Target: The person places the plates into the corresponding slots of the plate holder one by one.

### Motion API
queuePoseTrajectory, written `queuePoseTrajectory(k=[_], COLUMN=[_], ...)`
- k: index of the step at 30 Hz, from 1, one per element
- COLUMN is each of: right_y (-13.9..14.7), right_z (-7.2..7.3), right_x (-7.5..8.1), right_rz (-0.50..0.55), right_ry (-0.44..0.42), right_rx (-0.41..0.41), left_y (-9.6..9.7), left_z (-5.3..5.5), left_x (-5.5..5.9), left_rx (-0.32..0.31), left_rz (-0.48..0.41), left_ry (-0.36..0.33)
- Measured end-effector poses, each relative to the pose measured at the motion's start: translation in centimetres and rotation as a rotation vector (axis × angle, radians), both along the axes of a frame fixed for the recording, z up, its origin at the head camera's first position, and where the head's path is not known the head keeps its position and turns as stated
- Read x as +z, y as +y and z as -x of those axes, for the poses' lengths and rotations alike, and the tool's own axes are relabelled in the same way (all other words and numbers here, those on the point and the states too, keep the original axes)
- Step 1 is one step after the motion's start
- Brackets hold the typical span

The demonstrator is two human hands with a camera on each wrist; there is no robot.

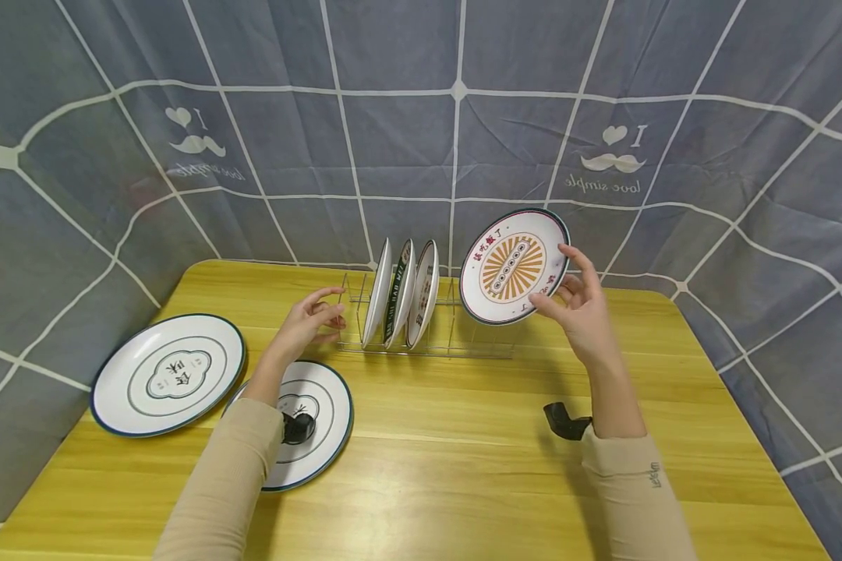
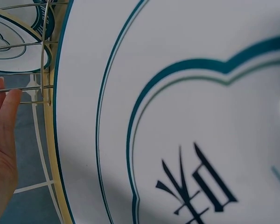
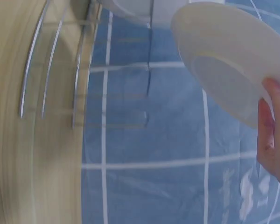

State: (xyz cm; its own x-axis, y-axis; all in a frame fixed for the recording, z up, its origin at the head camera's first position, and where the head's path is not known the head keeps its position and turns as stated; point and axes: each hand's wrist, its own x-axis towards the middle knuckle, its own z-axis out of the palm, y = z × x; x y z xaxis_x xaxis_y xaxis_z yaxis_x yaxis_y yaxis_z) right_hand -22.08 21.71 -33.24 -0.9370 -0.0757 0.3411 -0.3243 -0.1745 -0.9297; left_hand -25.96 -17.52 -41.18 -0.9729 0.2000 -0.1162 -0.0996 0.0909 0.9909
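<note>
My right hand (image 1: 577, 312) pinches a white plate (image 1: 514, 266) by its right edge, thumb on the front face and fingers behind. The plate has a dark rim and an orange sunburst print, and it is tilted above the right part of a wire dish rack (image 1: 449, 354). In the right wrist view the plain back of this plate (image 3: 224, 60) shows. At the rack's left end my left hand (image 1: 309, 321) holds the wire frame between thumb and fingers. Three plates stand on edge in the rack: a white plate (image 1: 377, 294), a dark-patterned plate (image 1: 400, 294) and a printed plate (image 1: 423, 294).
On the left of the wooden table (image 1: 449, 483) lies a large blue-rimmed plate (image 1: 129, 374). Another blue-rimmed plate (image 1: 323, 436) lies partly under my left forearm. A grey checked cloth (image 1: 393, 140) hangs behind the table and at its sides.
</note>
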Motion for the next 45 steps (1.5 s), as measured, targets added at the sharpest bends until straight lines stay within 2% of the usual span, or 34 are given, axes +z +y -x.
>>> queuePoseTrajectory(k=[9, 13, 22, 32, 45], right_y=[-2.9, -4.1, -6.8, -8.5, -9.7], right_z=[0.7, 1.0, 1.0, 1.2, 1.5], right_x=[-0.6, -0.8, -1.1, -2.0, -3.9], right_rz=[-0.237, -0.309, -0.332, -0.462, -0.569], right_ry=[0.051, 0.072, 0.047, 0.063, 0.023], right_rx=[-0.098, -0.119, -0.086, -0.095, -0.110], left_y=[0.0, 0.0, 0.0, 0.0, -0.2], left_z=[0.0, 0.0, 0.1, 0.1, 0.1], left_x=[0.1, 0.1, 0.0, -0.1, -0.1], left_rx=[0.004, 0.003, -0.002, -0.008, -0.014], left_rz=[0.006, 0.007, 0.001, 0.001, -0.009], left_ry=[0.001, 0.004, 0.002, 0.003, 0.023])
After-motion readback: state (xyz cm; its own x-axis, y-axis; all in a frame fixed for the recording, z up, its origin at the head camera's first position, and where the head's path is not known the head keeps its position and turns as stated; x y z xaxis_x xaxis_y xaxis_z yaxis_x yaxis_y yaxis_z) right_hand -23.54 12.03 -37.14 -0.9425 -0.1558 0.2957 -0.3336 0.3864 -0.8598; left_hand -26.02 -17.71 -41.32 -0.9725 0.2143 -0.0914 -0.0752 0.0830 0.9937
